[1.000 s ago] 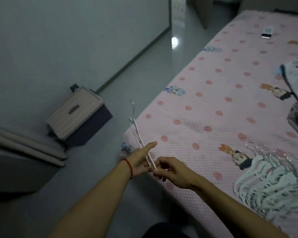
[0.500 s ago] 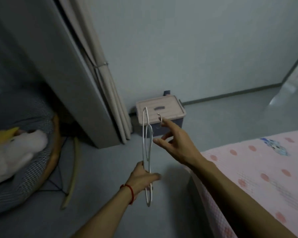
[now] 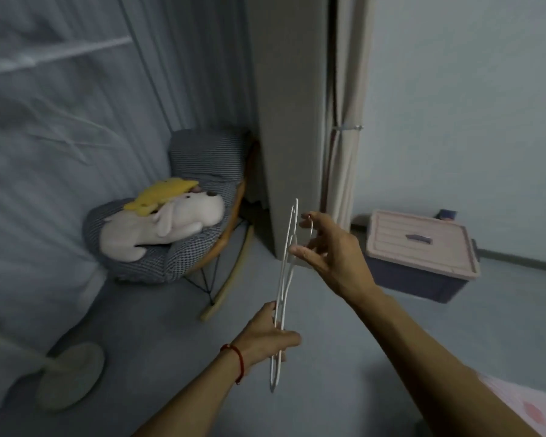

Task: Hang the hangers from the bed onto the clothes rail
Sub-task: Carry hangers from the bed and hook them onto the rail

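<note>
Thin white plastic hangers [image 3: 286, 272], seen nearly edge-on, held upright in mid-air above the grey floor [image 3: 344, 357], well apart from the pale horizontal clothes rail [image 3: 54, 56] at upper left. How many hangers, hard to tell; at least two thin outlines visible. Left hand [image 3: 267, 334], with a red string bracelet [image 3: 235, 361] at the wrist, grasping the lower end, thumb and fingers curled round the white frames. Right hand [image 3: 328, 247] up at the top end, grip pinching the small metal hook [image 3: 310, 227] between thumb and fingertips, other fingers loosely spread.

Behind the hangers, a grey checked rocking chair [image 3: 186, 247] carrying a cream plush dog [image 3: 167, 228] and a yellow soft toy [image 3: 161, 193]. To the right, a dark blue storage box with a pink ribbed lid [image 3: 423, 250] on the floor against the wall. Beige tied curtain [image 3: 344, 121] beside a tall pale panel [image 3: 287, 121]. Round white fan base [image 3: 67, 376] at lower left. Corner of the pink bed [image 3: 527, 408] at lower right.
</note>
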`<state>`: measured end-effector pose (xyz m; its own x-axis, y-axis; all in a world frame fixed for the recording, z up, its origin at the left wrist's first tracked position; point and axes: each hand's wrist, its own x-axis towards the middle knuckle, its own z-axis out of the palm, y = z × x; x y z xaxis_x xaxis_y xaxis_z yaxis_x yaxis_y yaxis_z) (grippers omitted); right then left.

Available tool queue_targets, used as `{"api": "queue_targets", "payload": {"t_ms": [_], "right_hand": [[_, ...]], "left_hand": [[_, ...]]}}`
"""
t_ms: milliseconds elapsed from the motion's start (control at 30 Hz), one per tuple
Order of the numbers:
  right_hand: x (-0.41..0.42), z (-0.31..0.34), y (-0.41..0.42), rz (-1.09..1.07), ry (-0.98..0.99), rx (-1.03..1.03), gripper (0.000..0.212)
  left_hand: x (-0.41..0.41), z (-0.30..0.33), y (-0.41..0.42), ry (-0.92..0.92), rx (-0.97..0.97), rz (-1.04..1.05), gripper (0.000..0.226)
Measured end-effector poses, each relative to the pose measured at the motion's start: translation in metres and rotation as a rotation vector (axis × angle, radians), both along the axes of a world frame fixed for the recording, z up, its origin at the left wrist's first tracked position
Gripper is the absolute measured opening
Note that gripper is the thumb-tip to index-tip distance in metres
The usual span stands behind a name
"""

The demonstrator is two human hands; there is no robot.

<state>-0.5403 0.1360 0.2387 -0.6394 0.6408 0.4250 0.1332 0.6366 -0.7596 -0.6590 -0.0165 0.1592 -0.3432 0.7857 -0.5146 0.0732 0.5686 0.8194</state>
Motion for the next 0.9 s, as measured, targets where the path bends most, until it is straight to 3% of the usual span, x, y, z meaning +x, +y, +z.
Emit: {"api": "queue_targets", "payload": {"t_ms": [233,333,433,533,600,700,767,900], "right_hand": [[-0.085,0.004,-0.029,0.292,-0.060,-0.081,0.080],[-0.129,-0.008,-0.057,0.381,-0.188,-0.238,0.052],[-0.178,-0.027,-0.093,0.500,-0.286,-0.257,0.028],[-0.220,-0.033,-0.133,0.568,-0.373,-0.235,0.022],[-0.250,-0.028,-0.158,0.577,-0.455,-0.259,0.031],[-0.290,-0.008,-0.188,0.574,-0.575,-0.502,0.047],[-0.317,0.007,-0.205,0.588,-0.620,-0.598,0.057],[-0.363,0.025,-0.224,0.639,-0.608,-0.722,0.059]], "left_hand": [[-0.039,0.015,-0.061,-0.103,0.019,0.297,0.058],[-0.065,0.026,-0.091,-0.192,0.083,0.469,0.063],[-0.104,0.035,-0.115,-0.275,0.125,0.639,0.065],[-0.153,0.047,-0.137,-0.351,0.159,0.743,0.042],[-0.187,0.055,-0.152,-0.410,0.169,0.841,0.038],[-0.237,0.069,-0.169,-0.444,0.176,0.931,0.039],[-0.272,0.079,-0.176,-0.454,0.187,0.915,0.033],[-0.335,0.104,-0.174,-0.386,0.103,0.834,0.045]]}}
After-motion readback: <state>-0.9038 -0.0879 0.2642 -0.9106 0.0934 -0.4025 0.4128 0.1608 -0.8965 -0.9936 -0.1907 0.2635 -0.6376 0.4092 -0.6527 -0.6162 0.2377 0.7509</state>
